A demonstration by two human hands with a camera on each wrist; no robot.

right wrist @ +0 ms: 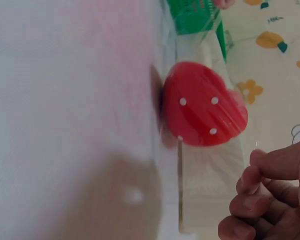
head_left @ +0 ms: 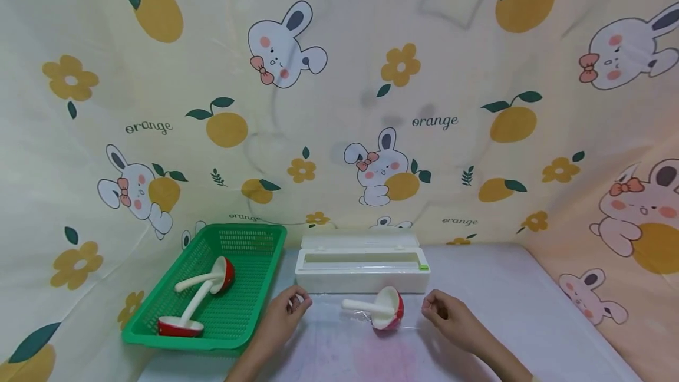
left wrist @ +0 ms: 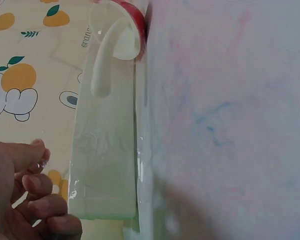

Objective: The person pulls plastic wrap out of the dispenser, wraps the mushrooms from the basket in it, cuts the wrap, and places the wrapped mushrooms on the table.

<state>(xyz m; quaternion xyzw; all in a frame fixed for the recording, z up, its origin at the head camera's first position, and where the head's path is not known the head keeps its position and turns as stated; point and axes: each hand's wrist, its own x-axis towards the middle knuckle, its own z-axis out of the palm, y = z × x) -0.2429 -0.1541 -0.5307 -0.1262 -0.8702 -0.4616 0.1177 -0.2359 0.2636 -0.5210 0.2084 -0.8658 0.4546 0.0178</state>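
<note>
A mushroom-shaped piece with a red, white-dotted cap (right wrist: 202,107) and a white stem (head_left: 358,305) lies on its side on the table, between the hands. Clear cling film (head_left: 355,315) shows around it, faint and crinkled by the stem. My left hand (head_left: 283,314), left of the piece, pinches the film between thumb and forefinger, where a glint shows in the left wrist view. To the right, my right hand (head_left: 451,318) has thumb and forefinger together on a barely visible bit of film. Behind the piece stands a white film dispenser (head_left: 361,282), its lid raised.
At the left is a green basket (head_left: 273,287) with two more mushroom-shaped pieces (head_left: 180,327) in it. The dispenser has a small green tab (head_left: 423,267) at its right end. A patterned cloth (head_left: 339,105) hangs behind the white-covered table (head_left: 493,287).
</note>
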